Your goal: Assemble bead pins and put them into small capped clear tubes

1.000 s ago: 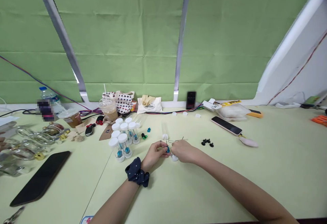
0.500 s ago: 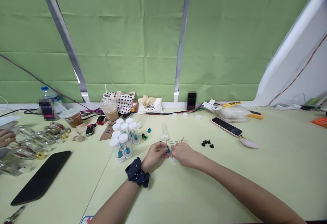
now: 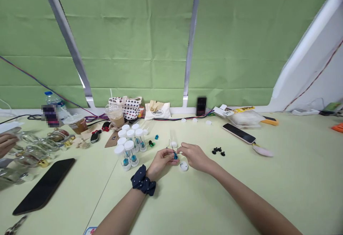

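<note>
We have the blue piece (image 3: 175,155) pinched in the left hand's (image 3: 162,160) grip, just above the tabletop (image 3: 227,199), thin wires (image 3: 172,145) rising by it. The right hand (image 3: 197,156) is close beside; we cannot tell whether its grip holds anything. Should our pinch slacken, so small a piece could probably twist or drop. A hard push from the right fingers might bend a wire. The white cap (image 3: 183,166) lies near both hands, where a low palm could knock it; brushing the tube (image 3: 173,136) beyond might shift it.
</note>
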Action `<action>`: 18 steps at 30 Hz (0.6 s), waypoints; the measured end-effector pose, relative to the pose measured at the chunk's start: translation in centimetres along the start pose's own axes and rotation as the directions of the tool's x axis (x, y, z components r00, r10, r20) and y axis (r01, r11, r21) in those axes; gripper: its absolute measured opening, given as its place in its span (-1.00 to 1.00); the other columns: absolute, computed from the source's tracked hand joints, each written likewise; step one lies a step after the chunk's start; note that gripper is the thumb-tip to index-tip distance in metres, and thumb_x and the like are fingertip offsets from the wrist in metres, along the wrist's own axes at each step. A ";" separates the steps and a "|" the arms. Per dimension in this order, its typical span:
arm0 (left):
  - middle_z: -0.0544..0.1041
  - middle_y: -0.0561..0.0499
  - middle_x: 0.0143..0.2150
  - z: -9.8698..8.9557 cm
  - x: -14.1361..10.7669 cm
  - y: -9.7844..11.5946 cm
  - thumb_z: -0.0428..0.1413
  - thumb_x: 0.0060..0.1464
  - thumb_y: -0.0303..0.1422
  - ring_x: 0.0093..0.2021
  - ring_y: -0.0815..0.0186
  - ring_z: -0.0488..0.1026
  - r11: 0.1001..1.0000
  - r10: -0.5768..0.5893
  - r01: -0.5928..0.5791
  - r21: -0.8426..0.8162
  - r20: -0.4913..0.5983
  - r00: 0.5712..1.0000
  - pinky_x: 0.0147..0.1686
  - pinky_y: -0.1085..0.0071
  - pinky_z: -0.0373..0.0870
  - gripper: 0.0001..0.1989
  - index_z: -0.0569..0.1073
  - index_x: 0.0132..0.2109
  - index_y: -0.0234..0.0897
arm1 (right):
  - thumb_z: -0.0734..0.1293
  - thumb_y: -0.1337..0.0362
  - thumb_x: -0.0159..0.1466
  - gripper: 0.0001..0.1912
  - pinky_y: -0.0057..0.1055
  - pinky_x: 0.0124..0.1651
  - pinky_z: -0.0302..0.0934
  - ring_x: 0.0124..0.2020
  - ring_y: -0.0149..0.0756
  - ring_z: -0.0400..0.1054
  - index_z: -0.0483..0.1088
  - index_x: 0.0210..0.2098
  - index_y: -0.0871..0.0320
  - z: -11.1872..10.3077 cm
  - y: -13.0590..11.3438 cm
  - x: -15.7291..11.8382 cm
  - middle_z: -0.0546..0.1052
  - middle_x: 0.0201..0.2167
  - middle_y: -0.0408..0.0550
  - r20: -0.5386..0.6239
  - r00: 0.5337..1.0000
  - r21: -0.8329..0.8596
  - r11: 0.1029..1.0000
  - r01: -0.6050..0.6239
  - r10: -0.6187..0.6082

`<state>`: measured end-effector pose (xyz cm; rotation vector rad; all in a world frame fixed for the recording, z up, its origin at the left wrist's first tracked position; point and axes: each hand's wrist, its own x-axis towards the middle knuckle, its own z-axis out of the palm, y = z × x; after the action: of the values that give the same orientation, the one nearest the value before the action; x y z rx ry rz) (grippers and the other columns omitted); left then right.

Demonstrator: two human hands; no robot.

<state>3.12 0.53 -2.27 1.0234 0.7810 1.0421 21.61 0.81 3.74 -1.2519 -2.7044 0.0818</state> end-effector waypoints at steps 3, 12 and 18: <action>0.53 -0.16 -0.26 -0.2 0.1 -0.3 0.25 -0.13 -0.22 -0.31 0.16 0.53 1.000 0.008 -0.008 -0.004 0.016 1.000 -0.15 0.15 0.40 -0.64 0.45 -0.23 -0.40 | 0.15 0.46 0.24 -0.70 -0.53 -0.33 0.03 -0.26 -0.40 0.31 0.34 -0.11 0.06 0.6 -0.1 0.3 0.39 -0.27 -0.12 -0.046 0.999 0.054 0.998 -0.024 0.026; 0.52 -0.15 -0.23 -0.3 0.3 -0.5 0.24 -0.10 -0.24 -0.30 0.19 0.54 0.999 0.017 -0.018 0.029 0.023 1.000 -0.16 0.22 0.41 -0.67 0.45 -0.23 -0.39 | 0.15 0.44 0.27 -0.73 -0.53 -0.31 0.04 -0.31 -0.42 0.31 0.36 -0.12 0.07 0.8 0.3 0.3 0.37 -0.31 -0.12 -0.028 0.999 0.112 0.993 -0.029 0.032; 0.52 -0.14 -0.25 -0.4 0.3 -0.5 0.24 -0.11 -0.22 -0.31 0.18 0.54 0.999 0.026 -0.027 0.044 0.016 1.000 -0.17 0.20 0.41 -0.67 0.45 -0.25 -0.40 | 0.18 0.47 0.24 -0.72 -0.53 -0.33 0.04 -0.33 -0.41 0.31 0.38 -0.14 0.06 1.1 0.3 0.3 0.36 -0.33 -0.13 -0.048 0.998 0.154 0.988 -0.033 0.040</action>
<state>3.01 0.83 -2.91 1.0808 0.7825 1.0423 21.46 1.29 2.62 -1.2411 -2.5773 0.2528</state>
